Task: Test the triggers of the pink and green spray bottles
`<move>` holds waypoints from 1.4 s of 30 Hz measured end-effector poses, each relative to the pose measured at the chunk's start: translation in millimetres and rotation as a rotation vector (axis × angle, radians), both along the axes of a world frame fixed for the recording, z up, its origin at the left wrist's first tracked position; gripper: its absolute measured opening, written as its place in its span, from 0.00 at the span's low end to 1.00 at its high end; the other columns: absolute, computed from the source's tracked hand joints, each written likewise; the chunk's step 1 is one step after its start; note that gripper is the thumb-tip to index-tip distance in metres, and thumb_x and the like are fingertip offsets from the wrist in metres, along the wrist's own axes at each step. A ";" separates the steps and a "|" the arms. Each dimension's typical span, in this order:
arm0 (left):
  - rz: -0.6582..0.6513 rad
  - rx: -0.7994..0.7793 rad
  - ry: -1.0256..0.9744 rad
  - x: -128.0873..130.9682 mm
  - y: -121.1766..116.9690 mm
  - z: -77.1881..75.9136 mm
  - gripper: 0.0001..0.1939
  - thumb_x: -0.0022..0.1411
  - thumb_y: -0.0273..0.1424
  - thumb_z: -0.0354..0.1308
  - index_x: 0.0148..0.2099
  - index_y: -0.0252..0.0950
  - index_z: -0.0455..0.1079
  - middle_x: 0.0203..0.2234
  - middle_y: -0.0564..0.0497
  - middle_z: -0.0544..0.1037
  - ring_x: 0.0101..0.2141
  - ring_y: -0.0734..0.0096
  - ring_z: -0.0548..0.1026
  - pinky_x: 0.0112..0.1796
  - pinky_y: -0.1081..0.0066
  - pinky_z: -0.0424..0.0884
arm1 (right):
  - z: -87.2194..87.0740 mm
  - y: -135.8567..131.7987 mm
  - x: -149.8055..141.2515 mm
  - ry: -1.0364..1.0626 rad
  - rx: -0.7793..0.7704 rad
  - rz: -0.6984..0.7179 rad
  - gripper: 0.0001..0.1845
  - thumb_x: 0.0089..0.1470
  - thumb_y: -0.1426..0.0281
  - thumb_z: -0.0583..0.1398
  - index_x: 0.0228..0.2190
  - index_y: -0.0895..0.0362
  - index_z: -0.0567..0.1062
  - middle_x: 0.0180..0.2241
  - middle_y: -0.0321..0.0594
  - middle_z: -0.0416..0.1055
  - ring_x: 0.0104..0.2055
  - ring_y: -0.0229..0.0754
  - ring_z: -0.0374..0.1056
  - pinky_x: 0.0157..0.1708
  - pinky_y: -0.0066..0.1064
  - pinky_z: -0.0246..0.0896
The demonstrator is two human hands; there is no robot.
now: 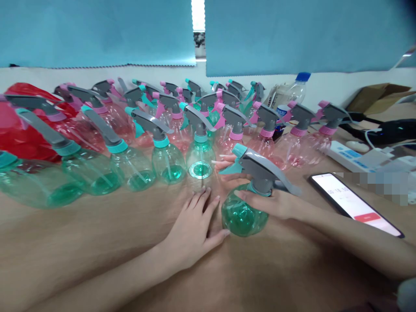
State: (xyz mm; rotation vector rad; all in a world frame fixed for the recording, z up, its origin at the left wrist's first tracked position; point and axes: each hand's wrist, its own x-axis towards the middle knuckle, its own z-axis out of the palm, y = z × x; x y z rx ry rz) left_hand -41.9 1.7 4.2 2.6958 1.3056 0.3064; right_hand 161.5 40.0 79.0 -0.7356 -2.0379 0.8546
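My right hand (pixel 279 204) is wrapped around the upper body of a green spray bottle (pixel 244 219) with a grey and turquoise trigger head. Its thumb lies across the near side, while the other fingers show partly behind the bottle. The nozzle points left. My left hand (pixel 193 229) lies palm down on the wooden table (pixel 136 242), fingers slightly spread, holding nothing; its thumb tip is close to the bottle's base. Just beyond the left fingertips stands another green spray bottle (pixel 200 158). More green bottles (pixel 169 167) line up to its left.
Pink spray bottles (pixel 294 149) stand in rows behind and to the right. A phone (pixel 347 201) showing a timer lies at right, near a white power strip (pixel 347 156). At the back are a clear bottle with a blue cap (pixel 297 89), a cardboard box (pixel 373 97) and a red bag (pixel 29 134).
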 end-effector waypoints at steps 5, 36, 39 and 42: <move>0.004 -0.001 0.001 -0.4 -0.6 0.6 0.35 0.64 0.50 0.52 0.63 0.30 0.57 0.62 0.32 0.57 0.61 0.44 0.56 0.55 0.46 0.58 | 0.5 -1.6 -0.5 0.014 -0.066 0.041 0.14 0.47 0.78 0.53 0.32 0.52 0.75 0.39 0.38 0.77 0.45 0.42 0.74 0.40 0.33 0.73; 0.001 -0.001 -0.015 0.3 -0.1 -0.2 0.33 0.63 0.49 0.53 0.62 0.31 0.59 0.62 0.33 0.58 0.61 0.44 0.55 0.56 0.47 0.57 | 5.2 -4.2 0.5 0.023 -0.049 -0.035 0.12 0.44 0.77 0.54 0.26 0.50 0.74 0.36 0.33 0.76 0.33 0.37 0.74 0.34 0.27 0.73; 0.005 -0.006 -0.017 0.5 -0.1 0.1 0.34 0.63 0.49 0.53 0.62 0.31 0.58 0.62 0.33 0.58 0.61 0.44 0.56 0.56 0.47 0.57 | 5.9 -5.0 0.8 0.044 -0.060 -0.056 0.11 0.41 0.78 0.54 0.25 0.52 0.72 0.35 0.35 0.75 0.31 0.36 0.73 0.33 0.26 0.73; 0.002 -0.006 -0.026 0.7 0.9 0.2 0.34 0.63 0.49 0.53 0.62 0.30 0.59 0.62 0.32 0.58 0.61 0.43 0.56 0.56 0.46 0.57 | 4.9 -4.3 1.2 0.051 -0.023 -0.088 0.10 0.40 0.78 0.55 0.25 0.52 0.69 0.32 0.34 0.73 0.30 0.37 0.72 0.31 0.26 0.73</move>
